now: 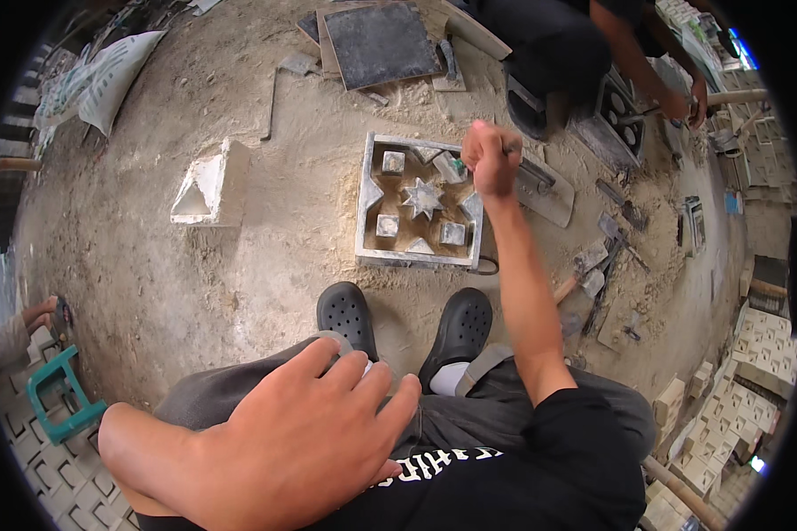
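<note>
A square grey mould lies on the ground just beyond my feet. Inside its frame are an eight-pointed star block, small cubes near the corners and triangular pieces along the sides. My right hand is closed in a fist over the mould's far right corner. From it a brush, pale at the tip with a green part, reaches down into that corner; its handle is mostly hidden by my fingers. Above my lap, my left hand is open, its fingers spread and slightly bent, holding nothing.
A flat trowel lies right of the mould, with more hand tools beyond it. A white hollow block stands to the left. Dark square plates lie at the far side. A co-worker crouches beside another mould.
</note>
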Tool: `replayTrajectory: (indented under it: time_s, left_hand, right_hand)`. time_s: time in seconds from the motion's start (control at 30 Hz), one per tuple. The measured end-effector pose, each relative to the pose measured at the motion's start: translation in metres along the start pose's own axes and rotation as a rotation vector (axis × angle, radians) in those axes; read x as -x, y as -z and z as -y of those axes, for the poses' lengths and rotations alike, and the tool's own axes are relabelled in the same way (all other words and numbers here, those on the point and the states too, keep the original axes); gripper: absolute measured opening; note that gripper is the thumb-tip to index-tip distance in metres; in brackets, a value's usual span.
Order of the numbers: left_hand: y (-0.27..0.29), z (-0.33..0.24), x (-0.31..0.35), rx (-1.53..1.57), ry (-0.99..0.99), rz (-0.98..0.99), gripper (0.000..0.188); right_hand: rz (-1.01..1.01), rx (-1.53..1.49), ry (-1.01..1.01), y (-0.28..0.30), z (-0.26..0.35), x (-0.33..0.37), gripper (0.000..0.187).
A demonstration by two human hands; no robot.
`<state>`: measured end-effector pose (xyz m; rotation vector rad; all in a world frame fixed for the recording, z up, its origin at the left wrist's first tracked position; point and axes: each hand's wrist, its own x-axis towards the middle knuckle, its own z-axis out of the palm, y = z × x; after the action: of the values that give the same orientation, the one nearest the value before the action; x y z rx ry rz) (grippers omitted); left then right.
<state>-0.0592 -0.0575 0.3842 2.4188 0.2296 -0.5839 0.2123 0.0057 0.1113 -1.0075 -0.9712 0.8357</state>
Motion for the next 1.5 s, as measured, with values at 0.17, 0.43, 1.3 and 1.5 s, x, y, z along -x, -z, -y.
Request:
replayTrajectory:
  time_s: [0.17, 0.43, 1.3, 1.5]
  left_hand:
    - [-0.001, 0.003, -0.006, 0.009, -0.012, 0.009, 0.061]
    - [0.000, 0.002, -0.001, 0.003, 0.031, 0.045, 0.058]
    - [0.001, 0.001, 0.016, -0.015, 0.025, 0.009, 0.059]
    - [0.001, 0.001, 0.021, -0.029, 0.024, -0.047, 0.059]
  right_hand:
    - [-0.086, 0.132, -0.086, 0.005, -0.021, 0.013, 0.045]
    - [0.199, 0.207, -0.189, 0.014, -0.018, 0.011, 0.044]
    - [-0.218, 0.006, -0.036, 0.014, -0.005, 0.042, 0.047]
    - [-0.328, 0.046, -0.023, -0.002, -0.010, 0.056, 0.043]
